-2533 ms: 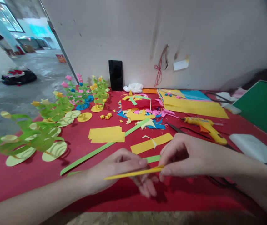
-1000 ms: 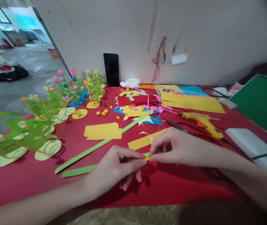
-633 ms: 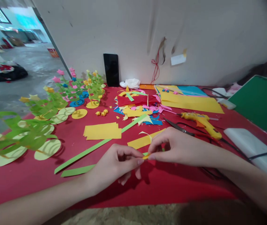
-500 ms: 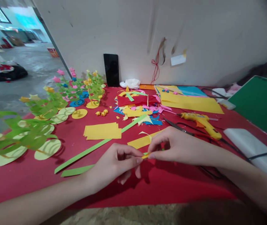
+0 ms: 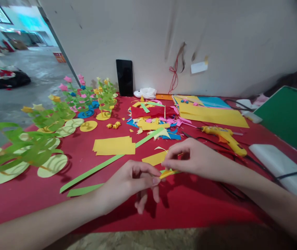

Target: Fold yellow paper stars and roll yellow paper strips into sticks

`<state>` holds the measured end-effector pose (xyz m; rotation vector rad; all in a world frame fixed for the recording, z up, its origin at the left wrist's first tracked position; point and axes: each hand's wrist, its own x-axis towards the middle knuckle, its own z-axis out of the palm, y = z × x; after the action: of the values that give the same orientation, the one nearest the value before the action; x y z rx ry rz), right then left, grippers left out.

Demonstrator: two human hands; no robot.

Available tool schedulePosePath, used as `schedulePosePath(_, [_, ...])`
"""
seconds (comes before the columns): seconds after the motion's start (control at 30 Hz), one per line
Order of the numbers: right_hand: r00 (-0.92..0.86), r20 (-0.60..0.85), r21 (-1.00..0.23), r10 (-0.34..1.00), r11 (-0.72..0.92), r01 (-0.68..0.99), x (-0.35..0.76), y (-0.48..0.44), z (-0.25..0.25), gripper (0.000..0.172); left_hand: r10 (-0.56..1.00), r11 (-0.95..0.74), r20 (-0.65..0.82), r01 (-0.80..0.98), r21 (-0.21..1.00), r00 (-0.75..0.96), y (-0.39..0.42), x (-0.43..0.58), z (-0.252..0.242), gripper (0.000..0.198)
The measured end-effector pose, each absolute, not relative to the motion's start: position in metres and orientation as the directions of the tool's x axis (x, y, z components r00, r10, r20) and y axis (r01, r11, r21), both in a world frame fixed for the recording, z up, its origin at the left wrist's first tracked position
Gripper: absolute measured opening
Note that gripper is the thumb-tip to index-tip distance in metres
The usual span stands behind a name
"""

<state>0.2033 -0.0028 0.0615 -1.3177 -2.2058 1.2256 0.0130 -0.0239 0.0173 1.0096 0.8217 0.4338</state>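
My left hand point(image 5: 134, 182) pinches the end of a narrow yellow paper strip point(image 5: 168, 173) between thumb and forefinger, its other fingers hanging loosely below. My right hand point(image 5: 187, 158) is closed with curled fingers at the strip's other side; its exact hold is partly hidden. Behind the hands lies a yellow paper piece point(image 5: 153, 158). A long green paper strip point(image 5: 93, 172) slants across the red table, and a shorter green strip point(image 5: 86, 190) lies beside my left forearm. Yellow paper rectangles point(image 5: 114, 146) are stacked left of centre.
Paper plants point(image 5: 44, 116) with star flowers stand along the left. Small yellow stars point(image 5: 113, 125) lie near colourful paper scraps point(image 5: 153, 119). A yellow glue gun point(image 5: 224, 137), black cables and scissors are at the right. A phone point(image 5: 125, 78) leans against the wall.
My right fingers have shifted slightly up from my left fingertips, and more of the yellow strip shows between and beneath the hands. The left hand's lower fingers have spread downward.
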Motion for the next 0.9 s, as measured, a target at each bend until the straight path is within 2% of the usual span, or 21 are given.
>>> schedulePosePath(0.13, [-0.321,-0.028,-0.919,0.947,0.102,0.382,0.205,0.002,0.063,0.030,0.749,0.463,-0.313,-0.122,0.878,0.584,-0.024,0.012,0.020,0.007])
schedulePosePath(0.23, [-0.240,0.019,-0.935,0.971,0.102,0.340,0.205,0.002,0.063,0.033,0.841,0.415,-0.269,-0.242,0.877,0.469,-0.023,0.009,0.025,0.004])
schedulePosePath(0.37, [-0.314,-0.010,-0.898,0.949,0.130,0.420,0.196,-0.010,0.064,0.035,0.909,0.364,-0.248,-0.352,0.862,0.335,-0.023,0.006,0.035,0.007])
schedulePosePath(0.47, [-0.458,-0.106,-0.930,0.882,0.075,0.359,0.182,-0.025,0.059,0.019,0.918,0.361,-0.233,-0.436,0.824,0.320,-0.027,0.008,0.040,0.010])
schedulePosePath(0.53, [-0.525,-0.153,-0.953,0.837,0.016,0.302,0.173,-0.035,0.053,0.015,0.899,0.403,-0.243,-0.472,0.784,0.364,-0.032,0.011,0.041,0.010])
schedulePosePath(0.7, [-0.474,-0.234,-0.967,0.849,-0.155,0.200,0.160,-0.048,0.039,0.016,0.862,0.480,-0.277,-0.508,0.715,0.424,-0.043,0.018,0.041,0.009])
schedulePosePath(0.9, [-0.474,-0.249,-0.966,0.845,-0.250,0.061,0.156,-0.053,0.037,0.004,0.869,0.470,-0.305,-0.461,0.752,0.389,-0.049,0.017,0.045,0.007])
